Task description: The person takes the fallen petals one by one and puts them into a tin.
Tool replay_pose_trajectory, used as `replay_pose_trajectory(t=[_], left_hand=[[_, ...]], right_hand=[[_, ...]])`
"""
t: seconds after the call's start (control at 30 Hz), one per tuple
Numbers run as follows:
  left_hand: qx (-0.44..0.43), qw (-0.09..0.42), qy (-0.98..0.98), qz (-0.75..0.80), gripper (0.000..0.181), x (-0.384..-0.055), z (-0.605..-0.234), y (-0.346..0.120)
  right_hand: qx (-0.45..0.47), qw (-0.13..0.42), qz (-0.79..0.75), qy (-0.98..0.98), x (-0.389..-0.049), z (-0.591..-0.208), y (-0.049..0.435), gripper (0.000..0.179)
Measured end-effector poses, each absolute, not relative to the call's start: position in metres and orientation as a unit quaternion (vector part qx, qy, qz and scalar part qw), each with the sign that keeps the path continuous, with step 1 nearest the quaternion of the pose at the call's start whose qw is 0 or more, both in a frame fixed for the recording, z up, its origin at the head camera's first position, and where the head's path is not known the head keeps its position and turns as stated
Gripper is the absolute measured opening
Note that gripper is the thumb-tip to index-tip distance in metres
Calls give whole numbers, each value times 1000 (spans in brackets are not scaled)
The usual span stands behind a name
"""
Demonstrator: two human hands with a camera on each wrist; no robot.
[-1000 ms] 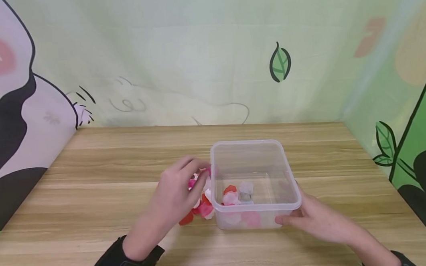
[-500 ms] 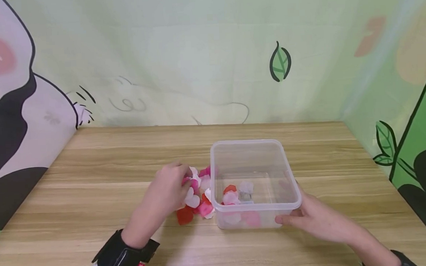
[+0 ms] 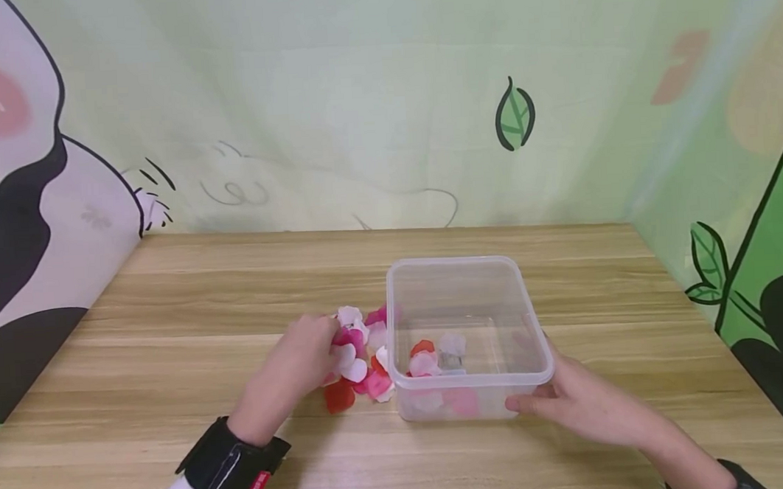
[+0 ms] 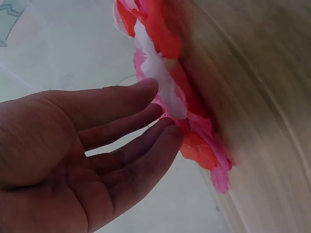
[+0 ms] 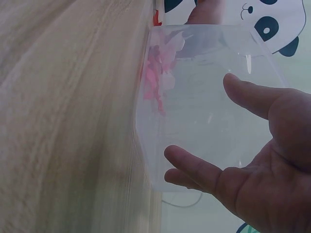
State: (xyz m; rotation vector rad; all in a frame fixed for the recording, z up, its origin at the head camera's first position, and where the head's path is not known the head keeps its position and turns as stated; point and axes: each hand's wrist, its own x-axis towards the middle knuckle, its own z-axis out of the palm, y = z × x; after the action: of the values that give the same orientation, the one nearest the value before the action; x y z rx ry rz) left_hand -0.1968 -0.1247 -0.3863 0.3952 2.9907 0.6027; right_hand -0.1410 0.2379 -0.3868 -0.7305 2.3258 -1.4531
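Observation:
In the head view my left hand is at the left side of a loose pile of petals in red, pink and white. Up close in the left wrist view, its thumb and fingers bend gently with a gap between them, fingertips right at the petals. A clear square plastic box stands beside the pile, with several petals inside. My right hand rests against the box's near right corner, thumb at the front wall. In the right wrist view its fingers lie straight and spread along the box.
The wood-grain table carries the box and pile. A pale green printed cloth hangs behind it, with a panda picture at the left. A black band wraps the left wrist.
My left hand has moved left and down from beside the box's rim to the pile's left side, uncovering more petals. The right hand and the box have stayed put.

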Motion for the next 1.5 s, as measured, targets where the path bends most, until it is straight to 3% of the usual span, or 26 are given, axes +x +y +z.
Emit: replay_pose_trajectory(t=[0.3, 0.93, 1.2, 1.5], left_hand=[[137, 50, 972, 184, 13, -197, -391, -125], [163, 6, 964, 210, 16, -193, -375, -128], [158, 10, 960, 231, 14, -187, -360, -126], [193, -46, 949, 246, 15, -181, -347, -125]], right_hand=[[-263, 150, -506, 807, -142, -387, 238, 94], [-268, 153, -509, 804, -141, -388, 239, 94], [-262, 153, -504, 808, -140, -387, 239, 93], [-269, 148, -502, 809, -141, -388, 238, 93]])
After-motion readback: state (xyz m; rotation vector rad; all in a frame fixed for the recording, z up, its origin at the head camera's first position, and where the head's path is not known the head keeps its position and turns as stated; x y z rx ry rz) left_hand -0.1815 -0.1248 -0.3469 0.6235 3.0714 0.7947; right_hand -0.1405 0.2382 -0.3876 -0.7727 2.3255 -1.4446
